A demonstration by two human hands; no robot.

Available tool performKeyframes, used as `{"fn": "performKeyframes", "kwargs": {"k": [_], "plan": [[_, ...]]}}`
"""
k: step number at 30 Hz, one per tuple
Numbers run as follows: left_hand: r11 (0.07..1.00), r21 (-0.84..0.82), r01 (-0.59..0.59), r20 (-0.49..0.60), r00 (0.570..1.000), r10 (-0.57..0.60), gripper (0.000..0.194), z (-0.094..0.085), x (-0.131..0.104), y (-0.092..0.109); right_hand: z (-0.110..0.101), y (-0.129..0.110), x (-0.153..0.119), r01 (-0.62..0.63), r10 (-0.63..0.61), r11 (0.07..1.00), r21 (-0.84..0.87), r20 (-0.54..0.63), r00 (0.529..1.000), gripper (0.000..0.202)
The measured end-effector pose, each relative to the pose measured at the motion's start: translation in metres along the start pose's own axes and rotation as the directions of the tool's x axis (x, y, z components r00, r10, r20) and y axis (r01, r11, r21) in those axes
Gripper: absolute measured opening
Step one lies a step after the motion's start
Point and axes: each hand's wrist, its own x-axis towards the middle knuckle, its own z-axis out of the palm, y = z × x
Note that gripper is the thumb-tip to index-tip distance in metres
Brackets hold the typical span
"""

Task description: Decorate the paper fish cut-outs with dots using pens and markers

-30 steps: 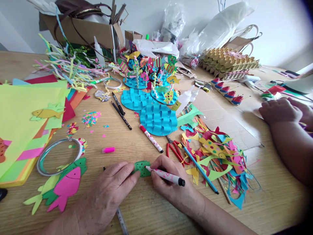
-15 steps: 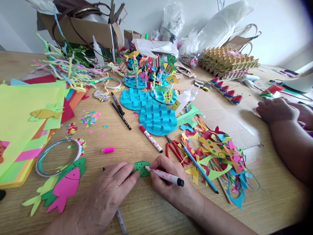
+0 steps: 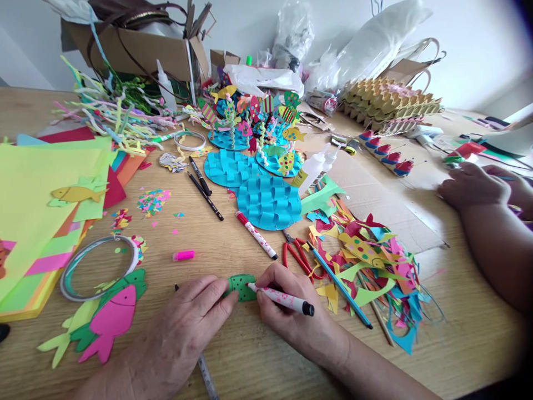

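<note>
My left hand [image 3: 183, 316] pinches the left end of a small green paper cutout [image 3: 240, 288] with dark dots, holding it on the table. The rest of its shape is hidden under my fingers. In my right hand [image 3: 297, 314] is a white felt-tip pen [image 3: 287, 300] with a pink pattern, its tip at the cutout's right part. A pink pen cap [image 3: 184, 255] lies beyond my left hand. Past my right hand are red-handled scissors [image 3: 298, 259] and a red-capped felt-tip pen [image 3: 256, 236]. A grey stick-like tool [image 3: 207, 379] passes beneath my left hand.
Paper fish [image 3: 113, 320] and a tape roll [image 3: 66, 278] lie left, beside coloured sheets [image 3: 37, 194]. Paper scraps [image 3: 375, 261] and a blue pen [image 3: 341, 287] are right. Scalloped blue discs [image 3: 268, 204] stand ahead. Another person's hand [image 3: 474, 186] rests at far right.
My hands and the green cutout stay almost still, the pen tip barely shifting. At the far right, the other person's hands have moved slightly, fingers now nearer the red and green item.
</note>
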Motion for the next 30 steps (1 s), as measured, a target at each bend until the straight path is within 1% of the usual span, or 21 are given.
{"fn": "performKeyframes", "kwargs": {"k": [6,11,16,24,30], "plan": [[1.000,0.015,-0.005,0.053,0.999,0.004,0.049,-0.0017,-0.0025,0.0004,-0.0002,-0.0003,-0.0002,-0.016,0.016,1.000,-0.001,0.008,1.000,0.008],[1.000,0.003,0.001,0.038,0.999,-0.001,0.048,-0.0019,-0.0015,0.0011,-0.0007,-0.0004,-0.0003,-0.013,0.014,1.000,-0.009,0.023,1.000,0.007],[1.000,-0.006,0.002,0.065,0.998,-0.002,0.048,-0.0030,-0.0013,0.0011,0.0005,0.0000,-0.0010,-0.011,0.011,1.000,-0.015,0.010,1.000,0.008],[1.000,-0.010,0.019,0.049,0.999,-0.018,0.050,0.0001,-0.0048,0.0016,0.0005,0.0006,-0.0001,-0.013,0.013,1.000,-0.004,0.013,1.000,0.008],[1.000,-0.016,0.024,0.091,0.996,-0.023,0.051,-0.0011,-0.0050,0.0011,0.0003,0.0003,-0.0001,-0.007,0.008,1.000,-0.009,0.018,1.000,0.008]]}}
